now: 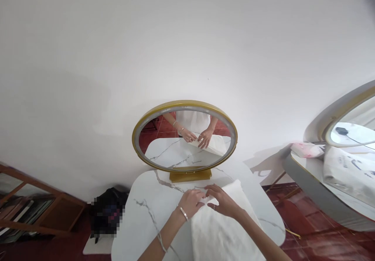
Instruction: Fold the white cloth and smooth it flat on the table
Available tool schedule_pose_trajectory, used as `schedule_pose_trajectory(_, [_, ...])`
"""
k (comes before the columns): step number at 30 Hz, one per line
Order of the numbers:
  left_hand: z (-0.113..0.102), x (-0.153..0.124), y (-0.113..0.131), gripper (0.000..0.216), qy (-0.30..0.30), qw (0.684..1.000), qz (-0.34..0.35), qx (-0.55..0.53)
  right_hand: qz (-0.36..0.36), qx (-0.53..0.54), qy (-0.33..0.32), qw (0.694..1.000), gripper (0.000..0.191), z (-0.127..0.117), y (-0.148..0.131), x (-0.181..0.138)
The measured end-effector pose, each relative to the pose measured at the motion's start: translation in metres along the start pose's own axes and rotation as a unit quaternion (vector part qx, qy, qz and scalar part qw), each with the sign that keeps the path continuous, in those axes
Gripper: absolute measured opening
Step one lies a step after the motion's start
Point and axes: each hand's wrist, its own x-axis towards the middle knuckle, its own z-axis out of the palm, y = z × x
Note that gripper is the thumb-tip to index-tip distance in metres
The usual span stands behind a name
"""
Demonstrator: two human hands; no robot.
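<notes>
A white cloth [219, 233] lies slantwise on the marble-patterned table [137, 222], looking folded flat. At its far left corner, my left hand [191, 201] is closed, thumb and fingers pinching the cloth's edge. My right hand [224, 202] arches over the same edge from the right, its fingers curled down onto the cloth and its fingertips close to those of the left. A little whitish material shows between the two hands. Behind them stands an oval gold-framed mirror [184, 102], in which both hands appear at the cloth's edge.
To the right, a second table [310, 187] carries a printed white cloth item [348, 169], a pink-and-white packet [306, 150] and another mirror [331, 124]. A wooden shelf [63, 214] with books stands at the left, near a black bag [107, 210]. The wall rises behind the mirror.
</notes>
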Motion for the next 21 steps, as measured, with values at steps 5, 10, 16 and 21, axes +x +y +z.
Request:
schedule_pose_trajectory(5, [-0.043, -0.022, 0.011, 0.012, 0.066, 0.992, 0.094, 0.050, 0.027, 0.073, -0.062, 0.995, 0.014, -0.038, -0.020, 0.001])
schedule_pose_trajectory(10, [-0.096, -0.047, 0.020, 0.024, 0.111, 0.987, 0.115, -0.011, 0.094, 0.100, -0.126, 0.983, 0.038, -0.081, -0.010, -0.007])
schedule_pose_trajectory(16, [-0.153, -0.079, 0.029, 0.027, 0.153, 0.986, 0.067, -0.025, 0.111, 0.195, -0.133, 0.965, 0.052, -0.110, 0.022, -0.044])
schedule_pose_trajectory(21, [-0.178, -0.090, 0.032, 0.031, 0.151, 0.987, 0.008, -0.044, 0.167, 0.267, -0.072, 0.947, 0.044, -0.119, 0.023, -0.063])
